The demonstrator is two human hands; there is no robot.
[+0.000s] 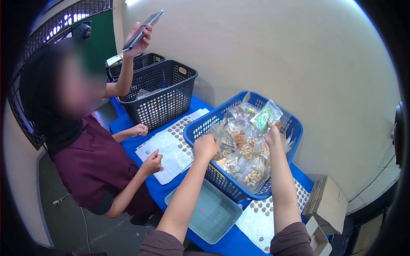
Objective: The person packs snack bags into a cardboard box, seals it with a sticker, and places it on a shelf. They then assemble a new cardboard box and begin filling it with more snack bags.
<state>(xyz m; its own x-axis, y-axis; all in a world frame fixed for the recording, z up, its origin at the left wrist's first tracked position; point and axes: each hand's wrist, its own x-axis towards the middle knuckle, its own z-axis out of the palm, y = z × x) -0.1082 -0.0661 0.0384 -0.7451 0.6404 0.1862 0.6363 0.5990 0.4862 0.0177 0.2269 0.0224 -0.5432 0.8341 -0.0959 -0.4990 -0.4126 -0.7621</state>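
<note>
A blue plastic basket, filled with clear packets of snacks, stands on the table in front of me. My right hand pinches a clear snack packet with green contents by its lower edge, above the heap. Over the basket's left side, my left hand is closed with its back toward me. Its fingertips are hidden near the packets, so what they grip, if anything, does not show clearly. Pale ring-shaped or curved snacks fill several of the packets.
A person in a maroon shirt stands at the left, both hands near sticker sheets. A raised hand holds a phone. Black baskets stand behind. A grey-green tray is nearer me; flattened cardboard leans at right.
</note>
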